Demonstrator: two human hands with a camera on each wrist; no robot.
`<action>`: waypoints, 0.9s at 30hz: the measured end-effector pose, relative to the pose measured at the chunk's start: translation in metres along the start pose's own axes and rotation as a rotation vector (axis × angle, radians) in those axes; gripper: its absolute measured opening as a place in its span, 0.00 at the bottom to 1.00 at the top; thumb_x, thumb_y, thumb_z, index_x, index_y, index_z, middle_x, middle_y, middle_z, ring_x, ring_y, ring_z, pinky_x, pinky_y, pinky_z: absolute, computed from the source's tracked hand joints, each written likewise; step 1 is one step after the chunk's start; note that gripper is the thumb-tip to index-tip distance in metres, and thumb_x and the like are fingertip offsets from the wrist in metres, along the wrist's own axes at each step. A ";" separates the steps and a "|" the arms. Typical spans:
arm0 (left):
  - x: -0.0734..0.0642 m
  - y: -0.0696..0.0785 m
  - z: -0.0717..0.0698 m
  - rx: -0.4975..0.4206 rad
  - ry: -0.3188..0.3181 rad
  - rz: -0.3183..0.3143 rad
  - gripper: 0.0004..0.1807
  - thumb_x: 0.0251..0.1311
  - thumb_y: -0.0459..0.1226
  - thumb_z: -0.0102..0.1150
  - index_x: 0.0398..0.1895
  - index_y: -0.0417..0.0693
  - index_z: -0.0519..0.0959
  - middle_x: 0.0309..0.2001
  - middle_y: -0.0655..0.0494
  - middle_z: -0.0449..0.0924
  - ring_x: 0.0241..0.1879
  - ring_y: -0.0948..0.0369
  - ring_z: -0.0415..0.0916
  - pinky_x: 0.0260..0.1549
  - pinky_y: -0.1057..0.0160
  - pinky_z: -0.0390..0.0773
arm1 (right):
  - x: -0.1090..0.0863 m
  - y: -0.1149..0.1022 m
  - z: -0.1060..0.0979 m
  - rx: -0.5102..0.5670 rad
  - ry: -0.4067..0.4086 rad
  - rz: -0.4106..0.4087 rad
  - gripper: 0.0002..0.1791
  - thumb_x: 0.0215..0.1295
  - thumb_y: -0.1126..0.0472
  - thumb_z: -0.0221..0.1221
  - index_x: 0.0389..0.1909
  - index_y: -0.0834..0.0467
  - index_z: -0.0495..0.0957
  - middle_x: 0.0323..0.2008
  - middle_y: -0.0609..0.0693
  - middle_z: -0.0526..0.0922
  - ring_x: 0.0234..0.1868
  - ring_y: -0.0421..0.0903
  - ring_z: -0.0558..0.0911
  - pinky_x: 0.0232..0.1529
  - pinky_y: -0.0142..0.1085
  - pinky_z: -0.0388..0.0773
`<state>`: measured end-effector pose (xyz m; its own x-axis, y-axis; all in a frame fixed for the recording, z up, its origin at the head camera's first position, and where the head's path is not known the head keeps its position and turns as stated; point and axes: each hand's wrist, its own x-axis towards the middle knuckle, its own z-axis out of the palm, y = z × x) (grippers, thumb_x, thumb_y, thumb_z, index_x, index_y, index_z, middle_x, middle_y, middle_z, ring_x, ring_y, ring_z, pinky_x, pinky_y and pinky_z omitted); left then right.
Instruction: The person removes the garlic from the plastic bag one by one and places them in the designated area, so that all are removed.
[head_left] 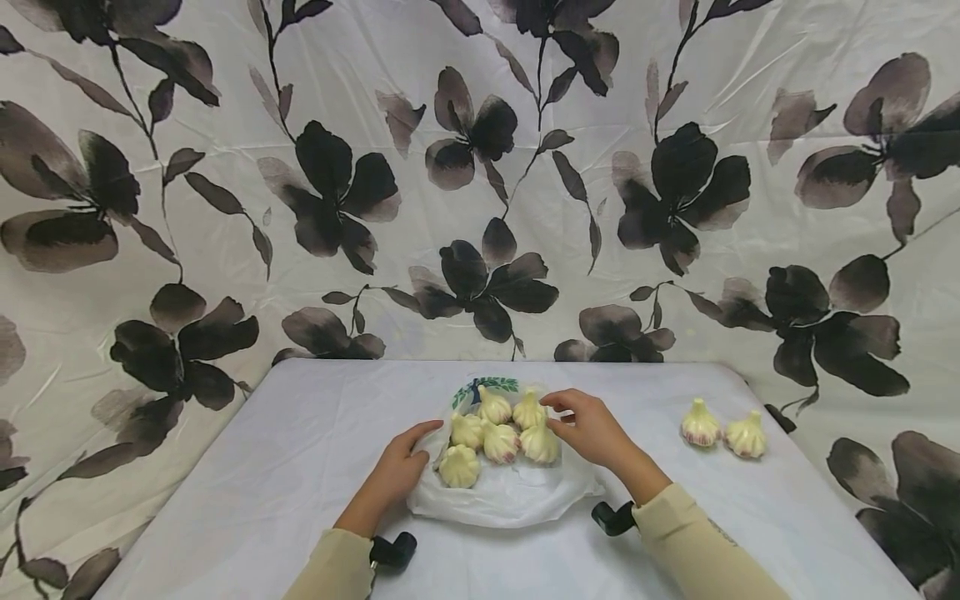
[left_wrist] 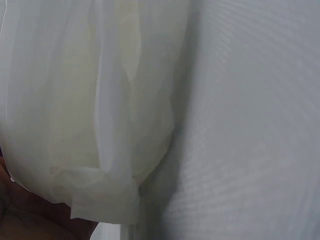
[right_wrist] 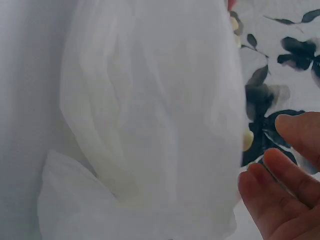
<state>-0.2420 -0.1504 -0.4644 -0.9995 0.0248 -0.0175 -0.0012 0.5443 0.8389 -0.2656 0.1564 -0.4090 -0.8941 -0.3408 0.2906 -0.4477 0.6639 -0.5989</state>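
Note:
Several pale garlic bulbs (head_left: 500,442) with purple-streaked sides sit together in the mouth of a white plastic bag (head_left: 502,507) with a green and blue print. At the bag's left rim is my left hand (head_left: 400,464), its index finger stretched along the edge and its thumb apart; the left wrist view shows only part of the palm behind the plastic. My right hand (head_left: 594,431) reaches in from the other side, fingertips close to the right-hand bulbs. In the right wrist view its fingers (right_wrist: 287,195) are loosely bent, with thumb apart and nothing between.
Two more garlic bulbs, one upright (head_left: 700,423) and one beside it (head_left: 746,435), lie on the white tabletop (head_left: 300,467) at the right. A floral cloth (head_left: 480,200) hangs behind the table. Dark wrist devices (head_left: 613,518) sit under both forearms.

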 end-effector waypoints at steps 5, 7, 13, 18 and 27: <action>0.001 0.001 -0.001 0.003 -0.002 0.010 0.30 0.61 0.29 0.41 0.67 0.59 0.70 0.72 0.48 0.63 0.73 0.45 0.55 0.69 0.38 0.57 | 0.001 0.001 0.007 0.033 -0.010 0.014 0.17 0.62 0.65 0.61 0.52 0.56 0.79 0.52 0.54 0.81 0.52 0.54 0.82 0.48 0.38 0.83; 0.002 0.000 -0.001 0.003 -0.004 0.011 0.30 0.61 0.29 0.41 0.67 0.59 0.70 0.72 0.49 0.63 0.73 0.45 0.55 0.69 0.38 0.57 | 0.002 0.001 0.010 0.041 -0.015 0.037 0.17 0.62 0.65 0.61 0.53 0.56 0.79 0.52 0.54 0.80 0.53 0.54 0.81 0.48 0.38 0.83; 0.002 -0.003 0.000 0.002 -0.004 0.014 0.31 0.61 0.29 0.41 0.66 0.59 0.70 0.72 0.49 0.63 0.73 0.45 0.55 0.69 0.39 0.57 | 0.002 0.003 0.018 0.047 -0.012 0.089 0.17 0.62 0.65 0.62 0.52 0.57 0.80 0.53 0.53 0.81 0.53 0.53 0.81 0.49 0.40 0.83; 0.000 -0.003 0.000 0.000 -0.002 0.023 0.30 0.60 0.28 0.41 0.66 0.58 0.71 0.71 0.48 0.64 0.73 0.45 0.55 0.69 0.38 0.57 | 0.002 0.006 0.023 0.055 -0.004 0.101 0.15 0.62 0.65 0.62 0.50 0.57 0.80 0.50 0.51 0.83 0.52 0.52 0.82 0.49 0.40 0.83; -0.002 0.001 0.000 -0.006 -0.012 0.013 0.30 0.61 0.29 0.41 0.66 0.59 0.71 0.72 0.49 0.63 0.74 0.46 0.54 0.69 0.38 0.56 | 0.003 0.010 0.027 0.055 -0.011 0.126 0.13 0.62 0.65 0.62 0.48 0.55 0.80 0.45 0.49 0.85 0.48 0.47 0.84 0.47 0.38 0.83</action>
<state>-0.2397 -0.1505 -0.4636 -0.9990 0.0421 -0.0134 0.0114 0.5390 0.8422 -0.2721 0.1444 -0.4342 -0.9429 -0.2642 0.2026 -0.3303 0.6647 -0.6702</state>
